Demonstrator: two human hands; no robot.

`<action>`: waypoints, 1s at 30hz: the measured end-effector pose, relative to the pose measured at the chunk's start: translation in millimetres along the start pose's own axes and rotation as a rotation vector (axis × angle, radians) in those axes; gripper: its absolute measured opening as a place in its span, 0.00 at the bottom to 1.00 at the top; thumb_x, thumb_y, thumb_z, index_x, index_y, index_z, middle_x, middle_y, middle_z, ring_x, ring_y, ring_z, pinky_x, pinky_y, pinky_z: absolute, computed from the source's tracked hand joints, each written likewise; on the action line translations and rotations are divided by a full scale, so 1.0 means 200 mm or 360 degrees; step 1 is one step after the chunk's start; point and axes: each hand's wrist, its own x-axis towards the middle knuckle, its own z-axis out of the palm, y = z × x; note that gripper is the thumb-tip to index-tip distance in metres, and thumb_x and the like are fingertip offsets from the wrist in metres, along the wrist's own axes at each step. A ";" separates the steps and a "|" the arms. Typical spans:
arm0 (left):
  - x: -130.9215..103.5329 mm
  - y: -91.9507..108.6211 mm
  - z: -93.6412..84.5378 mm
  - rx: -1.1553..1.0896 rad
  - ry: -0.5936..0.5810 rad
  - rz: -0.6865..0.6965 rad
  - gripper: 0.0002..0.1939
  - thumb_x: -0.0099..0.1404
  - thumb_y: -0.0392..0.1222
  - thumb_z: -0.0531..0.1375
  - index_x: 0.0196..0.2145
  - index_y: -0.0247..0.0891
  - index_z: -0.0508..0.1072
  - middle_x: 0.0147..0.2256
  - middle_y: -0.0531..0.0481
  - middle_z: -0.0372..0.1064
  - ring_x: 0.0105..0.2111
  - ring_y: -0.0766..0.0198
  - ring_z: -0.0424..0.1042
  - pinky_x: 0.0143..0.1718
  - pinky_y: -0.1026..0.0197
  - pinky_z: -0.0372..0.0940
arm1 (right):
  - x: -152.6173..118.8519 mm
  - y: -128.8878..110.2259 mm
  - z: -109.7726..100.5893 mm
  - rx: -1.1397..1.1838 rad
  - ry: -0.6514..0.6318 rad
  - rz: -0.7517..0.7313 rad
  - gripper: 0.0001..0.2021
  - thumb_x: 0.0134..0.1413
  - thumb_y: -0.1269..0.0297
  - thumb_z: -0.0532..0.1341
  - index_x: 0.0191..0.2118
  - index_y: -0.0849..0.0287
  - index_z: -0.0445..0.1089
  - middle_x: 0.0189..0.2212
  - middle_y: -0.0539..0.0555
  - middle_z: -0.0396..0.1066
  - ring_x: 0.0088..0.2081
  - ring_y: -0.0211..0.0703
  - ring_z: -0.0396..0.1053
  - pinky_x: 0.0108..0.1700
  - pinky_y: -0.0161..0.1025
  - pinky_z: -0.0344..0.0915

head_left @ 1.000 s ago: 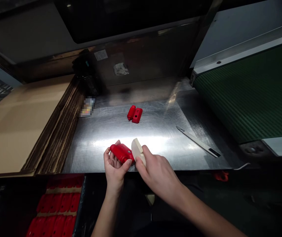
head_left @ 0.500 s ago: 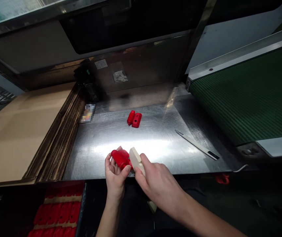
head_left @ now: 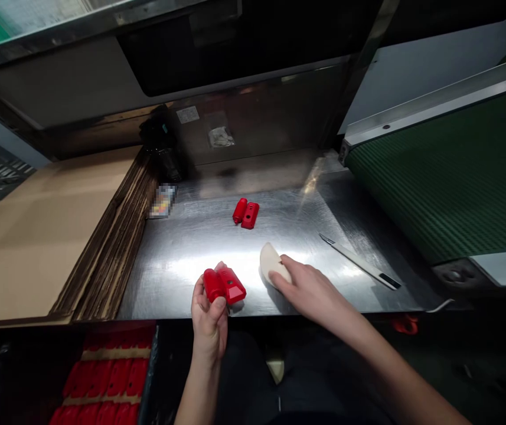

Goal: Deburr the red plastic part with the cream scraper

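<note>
Left hand (head_left: pixel 209 316) grips red part (head_left: pixel 225 285); right hand (head_left: pixel 310 289) holds cream block (head_left: pixel 270 262).

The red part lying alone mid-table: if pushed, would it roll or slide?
The red part likely slides: its flat blocky half rests on the smooth steel table. Its rounded half might turn it slightly. It looks like stiff, light moulded plastic.

No readable text, labels or numbers anywhere
</note>
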 end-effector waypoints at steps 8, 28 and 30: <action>-0.07 0.03 -0.09 -0.0241 -0.0161 -0.0113 0.40 0.58 0.56 0.77 0.63 0.40 0.75 0.66 0.34 0.70 0.70 0.35 0.65 0.74 0.35 0.56 | -0.27 0.25 0.13 0.0555 0.0333 -0.0113 0.19 0.75 0.48 0.52 0.46 0.56 0.72 0.41 0.56 0.74 0.37 0.47 0.72 0.40 0.42 0.65; -0.64 -0.42 -0.41 -0.0895 0.0187 -0.1221 0.29 0.69 0.56 0.68 0.55 0.26 0.83 0.59 0.28 0.76 0.60 0.37 0.76 0.67 0.41 0.66 | -0.63 1.10 0.47 0.0542 0.0984 0.1229 0.27 0.45 0.30 0.58 0.27 0.52 0.68 0.23 0.63 0.71 0.33 0.67 0.74 0.36 0.57 0.70; -0.65 -0.42 -0.41 -0.0920 0.0266 -0.1211 0.30 0.68 0.57 0.69 0.53 0.25 0.83 0.58 0.28 0.77 0.60 0.39 0.76 0.65 0.42 0.67 | -0.78 1.08 0.44 0.0417 0.0948 0.1123 0.28 0.53 0.29 0.58 0.31 0.52 0.71 0.24 0.61 0.70 0.32 0.64 0.73 0.36 0.58 0.71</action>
